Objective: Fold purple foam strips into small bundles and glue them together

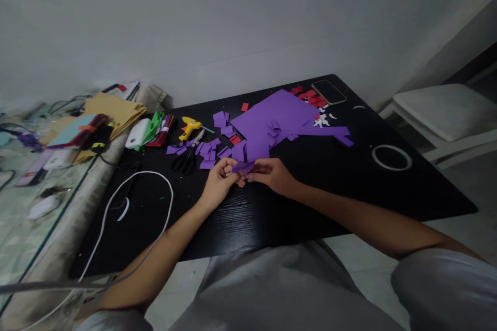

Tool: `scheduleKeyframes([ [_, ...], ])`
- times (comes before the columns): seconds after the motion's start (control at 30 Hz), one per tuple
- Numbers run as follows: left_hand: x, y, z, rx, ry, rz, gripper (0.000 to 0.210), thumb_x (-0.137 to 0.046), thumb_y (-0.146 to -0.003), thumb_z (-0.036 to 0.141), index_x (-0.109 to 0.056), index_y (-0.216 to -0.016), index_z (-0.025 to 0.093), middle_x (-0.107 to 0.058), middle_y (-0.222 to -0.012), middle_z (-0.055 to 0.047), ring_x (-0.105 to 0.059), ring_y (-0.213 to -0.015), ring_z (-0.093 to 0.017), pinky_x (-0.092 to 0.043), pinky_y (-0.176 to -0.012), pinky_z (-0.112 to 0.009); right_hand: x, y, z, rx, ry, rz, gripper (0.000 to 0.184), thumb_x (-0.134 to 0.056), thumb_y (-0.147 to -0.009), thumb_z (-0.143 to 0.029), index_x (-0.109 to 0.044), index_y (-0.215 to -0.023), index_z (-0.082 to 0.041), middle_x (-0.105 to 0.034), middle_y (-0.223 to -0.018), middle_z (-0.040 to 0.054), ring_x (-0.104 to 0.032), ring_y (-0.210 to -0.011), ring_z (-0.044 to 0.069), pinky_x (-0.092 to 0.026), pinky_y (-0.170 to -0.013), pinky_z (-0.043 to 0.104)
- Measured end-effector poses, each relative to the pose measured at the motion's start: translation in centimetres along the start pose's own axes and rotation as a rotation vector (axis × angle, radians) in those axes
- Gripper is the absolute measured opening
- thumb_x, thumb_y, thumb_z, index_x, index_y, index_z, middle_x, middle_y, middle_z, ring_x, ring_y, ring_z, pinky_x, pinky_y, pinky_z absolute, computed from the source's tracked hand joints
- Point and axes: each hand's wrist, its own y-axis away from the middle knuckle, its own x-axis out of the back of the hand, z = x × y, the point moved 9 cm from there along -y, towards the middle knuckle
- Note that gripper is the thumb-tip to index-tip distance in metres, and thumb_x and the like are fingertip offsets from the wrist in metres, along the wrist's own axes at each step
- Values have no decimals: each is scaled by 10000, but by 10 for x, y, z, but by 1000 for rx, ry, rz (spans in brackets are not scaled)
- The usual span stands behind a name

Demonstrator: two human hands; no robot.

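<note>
Between both hands, above the front part of the black table, is a small piece of purple paper [243, 167] that looks creased or folded. My left hand [223, 178] pinches its left side, and a ring shows on one finger. My right hand [273, 175] grips its right side with thumb and fingers closed. Just beyond the hands lie a large purple sheet [275, 108] and many cut purple pieces [207, 151]. Black-handled scissors [188, 155] and a yellow glue gun [189, 128] lie to the left of them.
The black table [310, 217] holds red scraps [308, 95], white scraps [321, 120], a phone [329, 92] and a white ring [391, 158]. A white cable [171, 194] loops at the left over my forearm. Past it, a cluttered glass table [23, 227] adjoins; a white stool [446, 108] stands right.
</note>
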Motion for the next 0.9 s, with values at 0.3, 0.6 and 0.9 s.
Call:
scheduleKeyframes([
  [0.3,4,0,4,-30,-52,39,270,-783,-736,251,-593,-907,166,-664,-623,32,-639,-548,-116,-476,-599,-219,4,-1,6,-24,-30,16,334,-814,-657,-196,-783,-988,-164,-786,-862,41,-739,-806,180,-564,-888,356],
  [0.6,5,-3,0,-5,-8,19,278,-794,-703,240,-585,-867,159,-660,-637,31,-616,-545,-104,-468,-603,-214,4,-2,7,-57,-61,26,266,-815,-662,-213,-772,-917,-151,-777,-878,48,-725,-814,174,-578,-841,333],
  [0.9,4,-4,-7,31,29,1,253,-786,-694,238,-605,-850,153,-660,-681,27,-624,-553,-103,-506,-585,-216,7,-1,10,-102,-83,68,230,-836,-634,-237,-777,-843,-161,-773,-823,40,-725,-779,178,-582,-833,342],
])
